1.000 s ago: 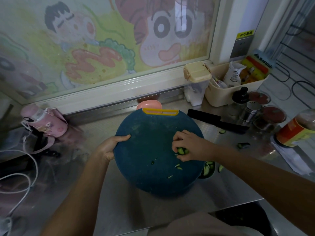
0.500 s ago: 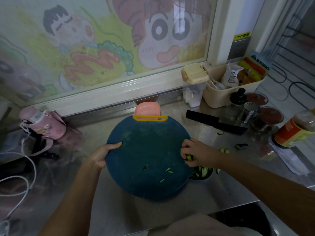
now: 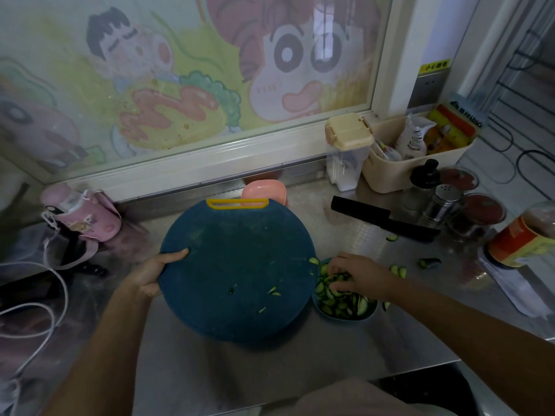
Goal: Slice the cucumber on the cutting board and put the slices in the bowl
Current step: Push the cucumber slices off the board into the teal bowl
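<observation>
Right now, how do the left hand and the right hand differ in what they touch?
The left hand grips the cutting board by its left edge, thumb on top; the right hand is off the board. The right hand's fingers reach down among the cucumber slices in the bowl; the left hand touches no cucumber. Both are bare.

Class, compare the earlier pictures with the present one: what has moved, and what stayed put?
The right hand swept the cucumber slices rightward off the cutting board into the bowl, where it now rests on them. The left hand still grips the board's left edge; the knife stayed put.
</observation>
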